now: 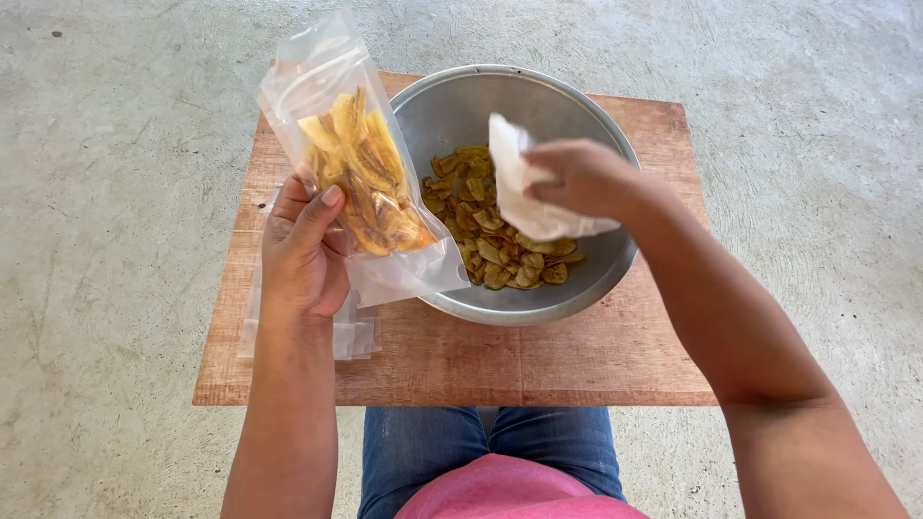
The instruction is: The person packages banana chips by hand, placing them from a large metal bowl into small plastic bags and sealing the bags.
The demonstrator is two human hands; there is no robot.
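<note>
A small wooden surface [538,365] stands on a bare concrete floor [115,192], carrying a metal bowl [452,106] of fried golden chips [490,255]. The left hand [303,250] grips a clear plastic bag [370,183] upright beside the bowl, mouth upward, seemingly so its long yellow chips stay in. The right hand [577,178] hovers over the bowl, closed on a crumpled white paper [524,192]; spare clear bags [351,336] lie flat under the left wrist.

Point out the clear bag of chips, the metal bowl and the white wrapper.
clear bag of chips [370,183], head view, on the chips inside.
metal bowl [452,111], head view, bare inner wall.
white wrapper [514,178], head view, upper fold.
</note>
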